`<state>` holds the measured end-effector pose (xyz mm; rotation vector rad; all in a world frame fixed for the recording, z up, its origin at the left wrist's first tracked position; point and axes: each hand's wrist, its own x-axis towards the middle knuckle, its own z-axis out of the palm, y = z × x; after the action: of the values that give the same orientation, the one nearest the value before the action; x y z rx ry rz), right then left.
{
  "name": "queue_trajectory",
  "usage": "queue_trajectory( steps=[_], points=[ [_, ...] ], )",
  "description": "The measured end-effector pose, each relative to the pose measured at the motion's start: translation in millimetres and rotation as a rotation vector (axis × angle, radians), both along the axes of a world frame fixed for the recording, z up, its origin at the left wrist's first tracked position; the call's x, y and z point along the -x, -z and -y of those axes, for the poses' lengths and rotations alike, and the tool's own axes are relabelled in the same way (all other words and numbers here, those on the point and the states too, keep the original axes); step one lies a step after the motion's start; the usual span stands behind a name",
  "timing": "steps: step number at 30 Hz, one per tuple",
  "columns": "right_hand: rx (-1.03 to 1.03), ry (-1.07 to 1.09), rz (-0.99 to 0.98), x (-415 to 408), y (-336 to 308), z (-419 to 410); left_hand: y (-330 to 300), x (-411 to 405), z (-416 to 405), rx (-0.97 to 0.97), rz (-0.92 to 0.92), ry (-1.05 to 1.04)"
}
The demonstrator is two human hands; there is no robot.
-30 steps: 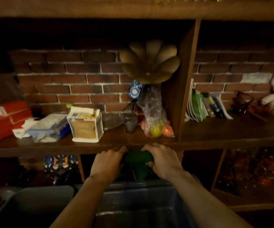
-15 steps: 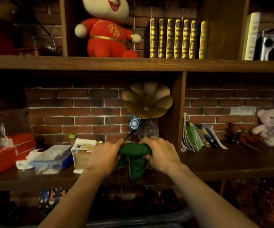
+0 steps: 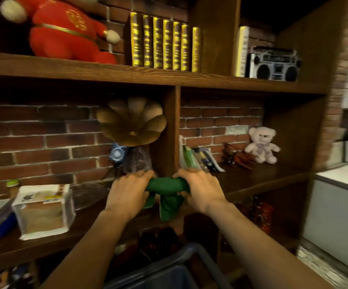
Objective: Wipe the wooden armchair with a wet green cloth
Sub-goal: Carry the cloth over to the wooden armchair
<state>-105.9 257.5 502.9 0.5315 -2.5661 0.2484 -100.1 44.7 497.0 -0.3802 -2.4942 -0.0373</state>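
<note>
A green cloth (image 3: 166, 191) is bunched into a twisted roll between both my hands, with its loose ends hanging down below them. My left hand (image 3: 127, 190) grips the roll's left end and my right hand (image 3: 200, 189) grips its right end, knuckles up. The hands are held out in front of a dark wooden shelf unit. No wooden armchair is in view.
Directly below my arms is the rim of a grey-blue basin (image 3: 168, 265). The wooden shelf (image 3: 148, 77) holds a brass horn (image 3: 131, 122), a paper bag (image 3: 43, 209), books, plush toys and a boombox (image 3: 273, 63). A white cabinet (image 3: 340, 215) stands at the right.
The view has swung upward and to the right, so the upper shelf and the white cabinet now show. Both hands stay clamped on the twisted cloth, lifted clear above the basin.
</note>
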Motion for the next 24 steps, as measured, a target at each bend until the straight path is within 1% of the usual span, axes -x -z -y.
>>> queue_trajectory(
  steps=[5,9,16,24],
  points=[
    [-0.015,0.242,0.015,-36.7,7.1,-93.4,8.4,5.9,-97.4,-0.017,0.014,0.234],
    [-0.002,0.447,0.015,-84.2,13.3,-178.7,11.3,-5.5,-194.7,-0.005,0.017,0.428],
    [0.027,0.746,0.025,-196.0,19.4,-326.0,14.5,-63.8,-373.7,0.001,0.012,0.757],
    [0.077,0.924,0.028,-303.7,34.2,-461.4,29.8,-138.9,-536.4,0.018,0.011,0.972]
  ],
)
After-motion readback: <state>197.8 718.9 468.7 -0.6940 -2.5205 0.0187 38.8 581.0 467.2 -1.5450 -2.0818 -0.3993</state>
